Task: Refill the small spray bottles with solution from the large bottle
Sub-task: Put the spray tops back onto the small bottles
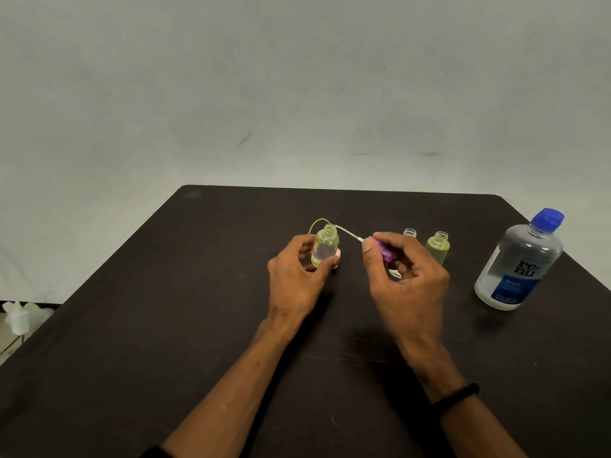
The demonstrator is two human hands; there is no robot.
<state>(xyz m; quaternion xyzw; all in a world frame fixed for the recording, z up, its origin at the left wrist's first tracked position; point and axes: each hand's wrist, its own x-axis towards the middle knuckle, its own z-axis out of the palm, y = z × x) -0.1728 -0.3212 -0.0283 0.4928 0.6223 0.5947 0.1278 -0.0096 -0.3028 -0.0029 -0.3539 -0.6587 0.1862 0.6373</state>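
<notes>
My left hand (299, 276) grips a small yellowish spray bottle (325, 244) standing uncapped on the dark table (165, 325). My right hand (403, 276) pinches a purple spray head (380, 247); its thin dip tube (348, 233) points toward that bottle's open mouth. A second yellowish small bottle (438, 247) stands uncapped to the right. A clear small bottle (410, 233) shows only its neck behind my right hand. The large clear bottle (519, 262) with a blue cap stands shut at the far right.
A thin yellow-green tube (317, 223) curves behind the held bottle. Something pink (337, 259) sits at that bottle's base. White objects (20, 317) lie off the table's left edge. A pale wall rises behind the table.
</notes>
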